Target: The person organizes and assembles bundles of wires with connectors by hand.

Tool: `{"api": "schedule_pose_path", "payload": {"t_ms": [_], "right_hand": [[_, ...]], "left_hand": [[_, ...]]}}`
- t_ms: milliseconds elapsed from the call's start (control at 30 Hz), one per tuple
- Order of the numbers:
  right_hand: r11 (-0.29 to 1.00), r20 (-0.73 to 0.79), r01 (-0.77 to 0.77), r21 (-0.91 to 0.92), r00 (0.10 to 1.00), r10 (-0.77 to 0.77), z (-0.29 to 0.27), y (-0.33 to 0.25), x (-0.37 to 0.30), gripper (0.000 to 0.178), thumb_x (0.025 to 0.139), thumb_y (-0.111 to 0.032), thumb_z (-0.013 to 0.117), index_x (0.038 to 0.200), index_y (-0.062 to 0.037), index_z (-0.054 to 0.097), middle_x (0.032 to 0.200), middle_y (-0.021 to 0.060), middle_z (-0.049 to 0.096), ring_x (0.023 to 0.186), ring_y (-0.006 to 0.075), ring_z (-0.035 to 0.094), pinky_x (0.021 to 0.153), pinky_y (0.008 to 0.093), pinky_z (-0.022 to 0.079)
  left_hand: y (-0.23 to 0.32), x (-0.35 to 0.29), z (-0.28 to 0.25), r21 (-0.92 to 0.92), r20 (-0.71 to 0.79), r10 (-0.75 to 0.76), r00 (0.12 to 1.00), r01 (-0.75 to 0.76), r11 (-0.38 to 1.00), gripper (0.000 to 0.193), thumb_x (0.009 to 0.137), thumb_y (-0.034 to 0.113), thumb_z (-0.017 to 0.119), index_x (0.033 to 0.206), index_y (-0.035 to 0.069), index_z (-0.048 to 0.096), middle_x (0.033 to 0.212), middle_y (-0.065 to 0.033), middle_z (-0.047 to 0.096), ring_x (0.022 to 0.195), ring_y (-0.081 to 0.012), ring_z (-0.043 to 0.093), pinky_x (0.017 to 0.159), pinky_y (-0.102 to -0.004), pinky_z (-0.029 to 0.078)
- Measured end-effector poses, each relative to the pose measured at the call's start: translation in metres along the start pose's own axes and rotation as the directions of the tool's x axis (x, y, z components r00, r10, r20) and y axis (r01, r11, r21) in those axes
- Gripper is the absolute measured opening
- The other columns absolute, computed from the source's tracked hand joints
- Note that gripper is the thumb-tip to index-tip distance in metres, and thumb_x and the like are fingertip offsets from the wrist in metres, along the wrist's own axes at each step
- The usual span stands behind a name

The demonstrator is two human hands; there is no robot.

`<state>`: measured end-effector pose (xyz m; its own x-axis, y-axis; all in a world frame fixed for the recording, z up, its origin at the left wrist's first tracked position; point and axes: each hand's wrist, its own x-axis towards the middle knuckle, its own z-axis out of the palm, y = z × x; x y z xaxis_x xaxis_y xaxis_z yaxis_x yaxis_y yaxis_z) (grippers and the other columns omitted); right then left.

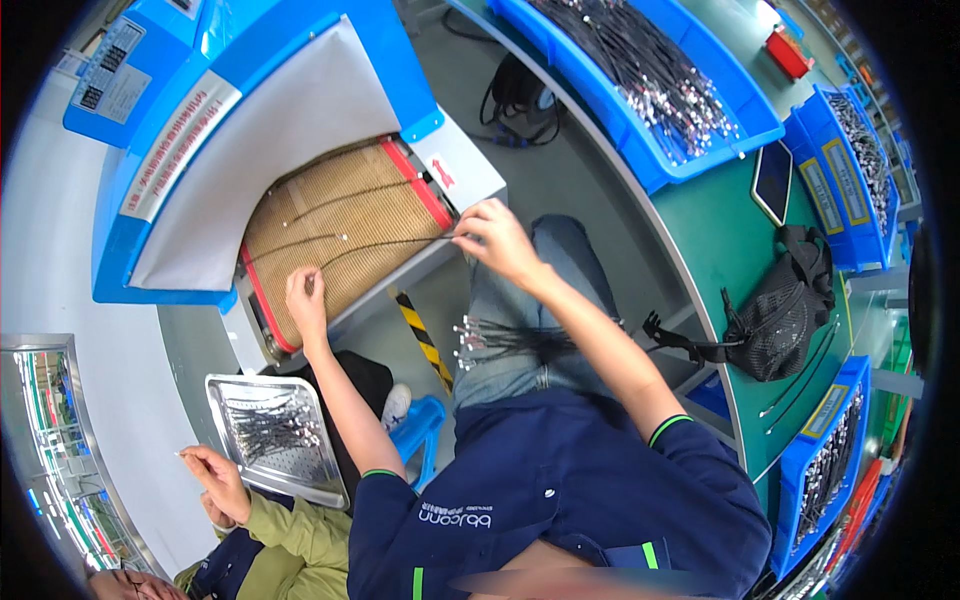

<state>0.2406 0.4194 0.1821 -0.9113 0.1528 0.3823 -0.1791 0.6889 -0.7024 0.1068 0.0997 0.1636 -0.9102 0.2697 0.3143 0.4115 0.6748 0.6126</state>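
Observation:
Between my two hands a thin black cable (385, 244) stretches across the brown mesh conveyor belt (350, 205) of a blue machine. My right hand (495, 240) pinches one end beyond the belt's red right edge. Over the belt's near side, my left hand (307, 298) has its fingers closed around the other end, which the fingers partly hide. Farther in, more thin cables (350, 198) with small light-coloured ends lie on the mesh. Across my lap rests a bundle of black cables (510, 342), its whitish connectors pointing left.
Left of me, a co-worker's hand (222, 485) is raised beside a metal tray (330, 470) of cables. A blue stool (420, 440) stands between us. On the green table (690, 220) at right are blue bins (645, 165) of cables, a phone (771, 183) and a black bag (785, 320).

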Motion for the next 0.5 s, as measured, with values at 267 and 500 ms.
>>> {"api": "schedule_pose_path", "payload": {"t_ms": [267,500], "right_hand": [[0.991,-0.048,-0.003,-0.131,0.999,-0.004,-0.056,-0.050,0.042,0.014,0.069,-0.013,0.072,0.080,-0.0087,0.064,0.094,0.0072,0.055,0.093,0.0285,0.051,0.083,0.0387,0.042],[0.996,-0.002,-0.038,0.081,0.999,0.038,-0.153,-0.067,-0.015,0.020,0.079,-0.014,0.068,0.098,-0.0085,0.063,0.099,0.0088,0.057,0.098,0.0284,0.055,0.086,0.0373,0.045]], "left_hand": [[0.066,0.008,-0.057,0.142,-0.027,-0.084,0.996,0.087,0.986,0.028,0.083,0.008,0.063,0.110,0.003,0.058,0.113,-0.0176,0.054,0.109,-0.0342,0.049,0.095,-0.0402,0.039],[0.275,-0.061,-0.039,-0.248,0.267,0.034,0.963,0.034,0.968,0.034,0.081,0.009,0.064,0.113,0.001,0.057,0.115,-0.0161,0.056,0.111,-0.0322,0.052,0.096,-0.0394,0.041]]}}
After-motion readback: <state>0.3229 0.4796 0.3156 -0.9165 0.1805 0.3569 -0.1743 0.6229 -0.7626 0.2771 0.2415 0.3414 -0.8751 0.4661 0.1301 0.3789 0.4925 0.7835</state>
